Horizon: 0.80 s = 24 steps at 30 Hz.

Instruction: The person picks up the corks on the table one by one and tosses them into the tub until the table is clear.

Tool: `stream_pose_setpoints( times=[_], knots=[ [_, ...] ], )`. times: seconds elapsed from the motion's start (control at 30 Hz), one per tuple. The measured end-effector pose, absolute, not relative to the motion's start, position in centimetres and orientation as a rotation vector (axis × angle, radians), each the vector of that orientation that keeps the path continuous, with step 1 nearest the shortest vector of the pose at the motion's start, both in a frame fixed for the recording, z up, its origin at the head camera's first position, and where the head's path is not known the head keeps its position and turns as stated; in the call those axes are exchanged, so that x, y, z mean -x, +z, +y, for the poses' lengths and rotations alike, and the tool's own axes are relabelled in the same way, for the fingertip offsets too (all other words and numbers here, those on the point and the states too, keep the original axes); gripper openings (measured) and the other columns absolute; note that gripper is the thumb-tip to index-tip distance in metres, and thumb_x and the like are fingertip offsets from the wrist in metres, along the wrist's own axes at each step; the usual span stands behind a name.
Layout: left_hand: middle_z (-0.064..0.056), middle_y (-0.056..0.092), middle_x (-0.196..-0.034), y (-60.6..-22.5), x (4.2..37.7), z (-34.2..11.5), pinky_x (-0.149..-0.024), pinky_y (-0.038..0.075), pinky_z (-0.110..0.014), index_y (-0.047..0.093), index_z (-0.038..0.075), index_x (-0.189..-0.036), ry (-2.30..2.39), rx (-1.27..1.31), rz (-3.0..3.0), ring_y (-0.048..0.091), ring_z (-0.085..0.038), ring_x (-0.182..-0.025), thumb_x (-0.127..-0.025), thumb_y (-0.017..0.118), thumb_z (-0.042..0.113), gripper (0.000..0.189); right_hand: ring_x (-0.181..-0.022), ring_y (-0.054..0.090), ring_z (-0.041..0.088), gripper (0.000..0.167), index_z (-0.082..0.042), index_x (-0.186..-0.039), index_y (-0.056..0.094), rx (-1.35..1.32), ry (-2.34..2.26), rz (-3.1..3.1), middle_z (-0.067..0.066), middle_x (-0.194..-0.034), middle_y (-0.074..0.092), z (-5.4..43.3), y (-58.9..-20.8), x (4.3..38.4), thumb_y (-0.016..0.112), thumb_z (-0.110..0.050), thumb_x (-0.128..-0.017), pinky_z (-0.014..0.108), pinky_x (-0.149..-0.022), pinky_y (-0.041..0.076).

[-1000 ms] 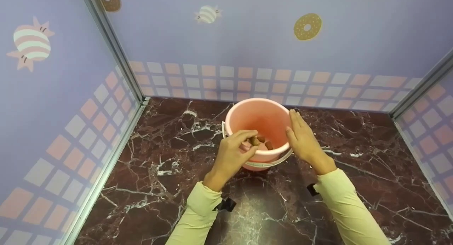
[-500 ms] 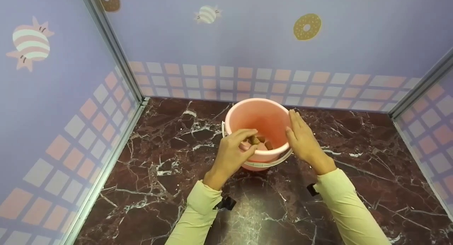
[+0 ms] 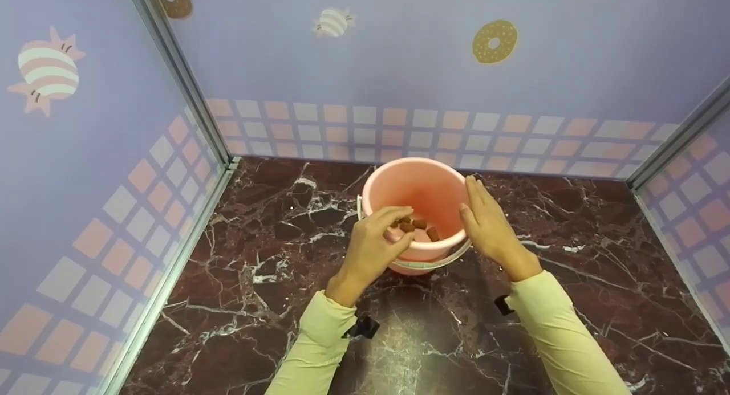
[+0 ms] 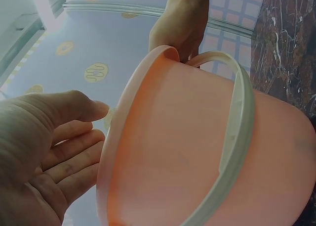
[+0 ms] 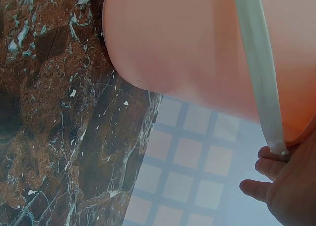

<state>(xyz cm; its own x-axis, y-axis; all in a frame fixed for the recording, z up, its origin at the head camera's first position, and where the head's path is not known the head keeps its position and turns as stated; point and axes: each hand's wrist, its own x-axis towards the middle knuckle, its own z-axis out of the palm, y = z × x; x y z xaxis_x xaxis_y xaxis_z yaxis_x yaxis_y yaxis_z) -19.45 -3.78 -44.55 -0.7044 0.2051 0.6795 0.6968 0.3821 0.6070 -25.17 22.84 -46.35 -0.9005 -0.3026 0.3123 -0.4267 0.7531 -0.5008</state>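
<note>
A pink plastic bucket (image 3: 419, 167) with a white handle (image 3: 433, 265) stands upright on the dark marbled surface. Several small brown chunks (image 3: 420, 224) lie at its bottom; their kind is unclear. Over the near left part of the rim is my left hand (image 3: 373, 244), thumb and fingers apart. In the left wrist view that left hand (image 4: 54, 147) shows nothing between its fingers. My right hand (image 3: 493, 229) rests against the bucket's right side, fingers straight along the outside and thumb by the rim. The right wrist view has its fingers (image 5: 269, 169) near the handle's end.
A purple back wall (image 3: 399, 70) with a pink and white checked border rises behind the bucket. Side panels stand at left (image 3: 102, 172) and right (image 3: 701, 212), with metal strips at the corners. Marbled surface (image 3: 274, 224) surrounds the bucket.
A greenish-brown piece between my left fingertips has left them, and one more brown chunk shows at the bucket's bottom. Both hands have stayed in nearly the same place.
</note>
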Motion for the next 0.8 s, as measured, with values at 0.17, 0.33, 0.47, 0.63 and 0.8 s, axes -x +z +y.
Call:
stream_pose_setpoints(
  times=[0.17,0.33,0.47,0.63,0.8],
  knots=[
    [-0.018,0.076,-0.119,-44.7,19.2,-4.0,-0.086,0.061,-0.024,0.076,-0.005,-0.119,-1.297,0.771,-2.138,0.075,-0.027,-0.098,-0.08,0.088,-0.004,0.041,-0.157,0.017,0.049,0.063,0.016,-0.161,0.021,-0.58,0.858,-2.746,0.033,-0.168,0.023,22.8,-46.5,25.1,0.041,-0.019,-0.111,0.055,-0.13,0.012],
    [-0.018,0.076,-0.118,-44.7,19.0,-4.3,-0.081,0.061,-0.023,0.076,-0.004,-0.119,-1.277,0.773,-2.115,0.075,-0.026,-0.094,-0.08,0.088,-0.003,0.041,-0.158,0.017,0.048,0.063,0.015,-0.161,0.021,-0.572,0.868,-2.749,0.031,-0.169,0.022,22.7,-46.4,25.0,0.04,-0.019,-0.112,0.055,-0.13,0.011],
    [-0.017,0.076,-0.118,-44.6,18.9,-4.6,-0.082,0.063,-0.028,0.076,-0.004,-0.119,-1.264,0.776,-2.105,0.075,-0.028,-0.097,-0.08,0.088,-0.002,0.04,-0.158,0.016,0.047,0.064,0.014,-0.162,0.02,-0.566,0.875,-2.75,0.03,-0.17,0.022,22.6,-46.6,25.0,0.04,-0.019,-0.112,0.055,-0.13,0.01],
    [-0.017,0.076,-0.118,-44.8,18.7,-4.9,-0.091,0.062,-0.034,0.076,-0.005,-0.118,-1.278,0.771,-2.108,0.075,-0.031,-0.102,-0.08,0.088,-0.003,0.04,-0.159,0.016,0.046,0.064,0.013,-0.162,0.019,-0.562,0.878,-2.764,0.029,-0.17,0.021,22.5,-46.7,24.9,0.04,-0.02,-0.112,0.054,-0.131,0.01],
    [-0.017,0.076,-0.119,-44.9,18.6,-5.1,-0.097,0.059,-0.03,0.076,-0.004,-0.119,-1.287,0.754,-2.12,0.075,-0.029,-0.106,-0.083,0.087,0.0,0.038,-0.159,0.016,0.046,0.064,0.013,-0.162,0.019,-0.561,0.858,-2.774,0.029,-0.17,0.021,22.3,-46.6,24.7,0.04,-0.02,-0.112,0.056,-0.13,0.01]
  ],
)
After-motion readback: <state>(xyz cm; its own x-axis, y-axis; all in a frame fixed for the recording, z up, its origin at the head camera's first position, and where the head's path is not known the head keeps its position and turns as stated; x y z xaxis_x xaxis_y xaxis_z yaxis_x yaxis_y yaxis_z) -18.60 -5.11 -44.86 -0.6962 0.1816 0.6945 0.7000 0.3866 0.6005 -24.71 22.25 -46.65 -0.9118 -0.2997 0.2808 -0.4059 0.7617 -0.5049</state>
